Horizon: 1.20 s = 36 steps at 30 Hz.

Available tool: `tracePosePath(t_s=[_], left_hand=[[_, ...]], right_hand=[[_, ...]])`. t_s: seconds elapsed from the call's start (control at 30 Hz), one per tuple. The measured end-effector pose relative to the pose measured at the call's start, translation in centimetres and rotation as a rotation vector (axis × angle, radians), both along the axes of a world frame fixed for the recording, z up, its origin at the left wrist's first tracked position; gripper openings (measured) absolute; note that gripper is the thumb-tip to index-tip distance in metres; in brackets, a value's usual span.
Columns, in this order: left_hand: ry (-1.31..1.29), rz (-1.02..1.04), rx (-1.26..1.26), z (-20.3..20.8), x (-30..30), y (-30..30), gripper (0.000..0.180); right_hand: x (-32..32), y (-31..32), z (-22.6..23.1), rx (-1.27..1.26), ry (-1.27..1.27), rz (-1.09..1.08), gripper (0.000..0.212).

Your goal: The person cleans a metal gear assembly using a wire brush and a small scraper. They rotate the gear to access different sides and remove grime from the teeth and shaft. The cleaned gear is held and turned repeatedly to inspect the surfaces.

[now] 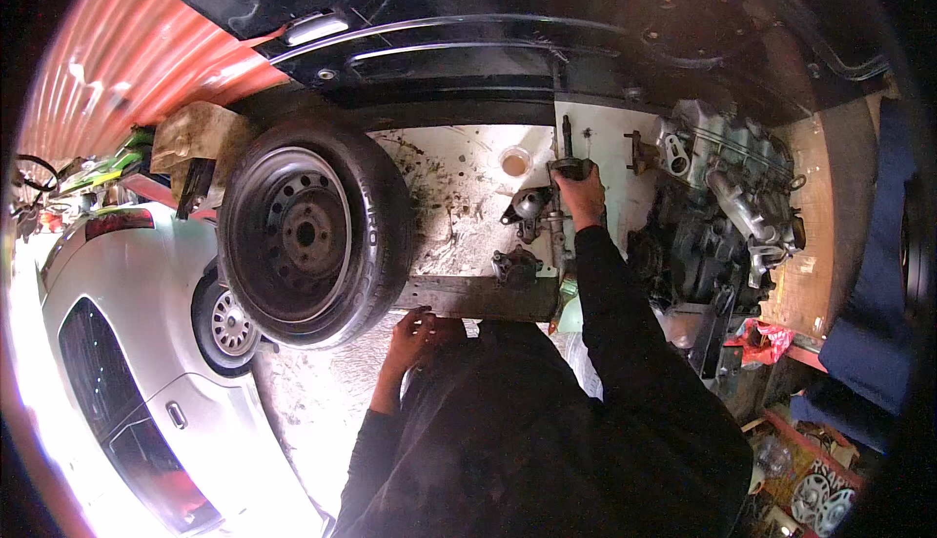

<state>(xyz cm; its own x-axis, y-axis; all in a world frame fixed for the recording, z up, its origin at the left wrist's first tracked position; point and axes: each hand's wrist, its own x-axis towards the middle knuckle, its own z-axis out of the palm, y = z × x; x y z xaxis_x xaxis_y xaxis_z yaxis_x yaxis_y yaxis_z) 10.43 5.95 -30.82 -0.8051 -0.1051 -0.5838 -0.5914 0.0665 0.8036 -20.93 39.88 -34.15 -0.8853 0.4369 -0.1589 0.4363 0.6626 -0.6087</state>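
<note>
The black car panel (468,55) is stretching beyond both your hands. The wheel (314,245) is sitting ahead-left of your left hand (410,339), which is hanging loosely curled, apparently empty. The engine (720,211) is resting right of your right hand (583,195). That nearer hand is gripping the shafted part (569,162) by its wide end; its long axis is running forward from your fingers, its thin shaft pointing away from you, towards the panel.

The bench has a pale, dark-spotted top (444,192) with a wooden board (478,296) along its near edge, and directly on it lie a round pale container (514,160), a rounded metal part (528,204) and a darker metal part (516,265).
</note>
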Motion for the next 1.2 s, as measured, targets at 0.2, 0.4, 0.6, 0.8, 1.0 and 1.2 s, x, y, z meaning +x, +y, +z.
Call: tracePosePath(t_s=[0.2, 0.4, 0.6, 0.8, 1.0, 1.2], left_hand=[[0.015, -0.056, -0.026, -1.6, 1.0, -0.6, 0.041], [-0.015, -0.081, 0.016, 1.1, -1.0, 0.7, 0.039], [-0.013, -0.191, 0.139, 3.5, -6.2, 3.5, 0.036], [0.659, -0.39, -0.269, 8.8, -15.7, 10.3, 0.037], [1.16, -0.768, -0.865, 20.6, -19.5, 8.7, 0.061], [1.156, -1.201, -1.05, 23.0, -19.1, 3.5, 0.048]], right_hand=[[-0.8, 1.7, -1.6, -0.348, 0.074, -0.091, 0.064], [0.0, 2.9, -2.3, -0.904, 0.127, -0.318, 0.052], [2.3, 3.5, 2.9, -0.986, 0.087, -0.263, 0.047], [9.2, 0.6, 9.1, -1.151, 0.135, -0.335, 0.047], [15.6, -2.9, 19.3, -1.257, 0.034, -0.035, 0.05], [16.3, -4.5, 22.4, -1.185, -0.117, 0.429, 0.052]])
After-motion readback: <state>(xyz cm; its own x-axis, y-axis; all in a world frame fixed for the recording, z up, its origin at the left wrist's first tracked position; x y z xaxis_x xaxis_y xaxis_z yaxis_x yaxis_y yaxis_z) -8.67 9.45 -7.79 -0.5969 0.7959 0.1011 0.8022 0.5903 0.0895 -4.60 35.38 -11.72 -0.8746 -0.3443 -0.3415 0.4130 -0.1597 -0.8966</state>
